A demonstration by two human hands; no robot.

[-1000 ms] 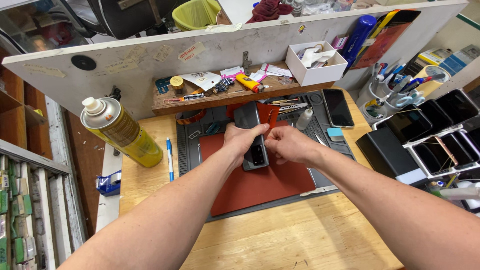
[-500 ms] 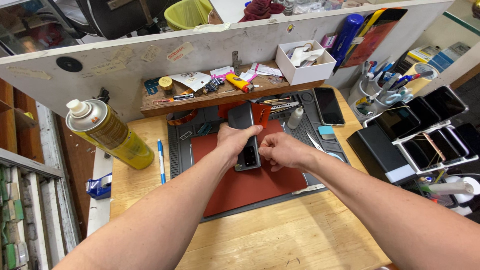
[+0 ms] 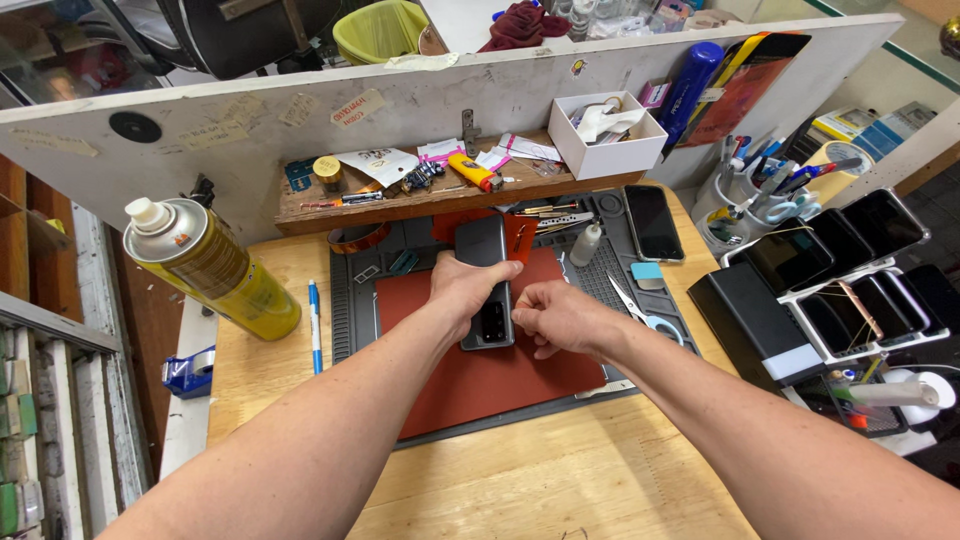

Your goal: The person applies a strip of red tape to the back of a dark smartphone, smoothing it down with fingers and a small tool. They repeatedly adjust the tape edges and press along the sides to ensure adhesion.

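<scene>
Phone [image 3: 484,285], dark grey, back up, lies on red mat [image 3: 480,385] in the middle of wooden desk [image 3: 560,480]. Yellow spray can [image 3: 210,268] lies at the left. Left hand [image 3: 465,290] fingers clamped over phone's left side, right hand [image 3: 560,318] fingers curled together, pinching at its right edge. Blue pen [image 3: 315,325] lies beside mat.

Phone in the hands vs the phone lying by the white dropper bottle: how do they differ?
The grey phone lies back up, camera block showing, on the red mat; the black phone lies on the grey mat with a plain glossy face up. The left hand grips the grey phone and the right hand works at its edge; the black phone is untouched. Both are slim slabs lying flat.
</scene>
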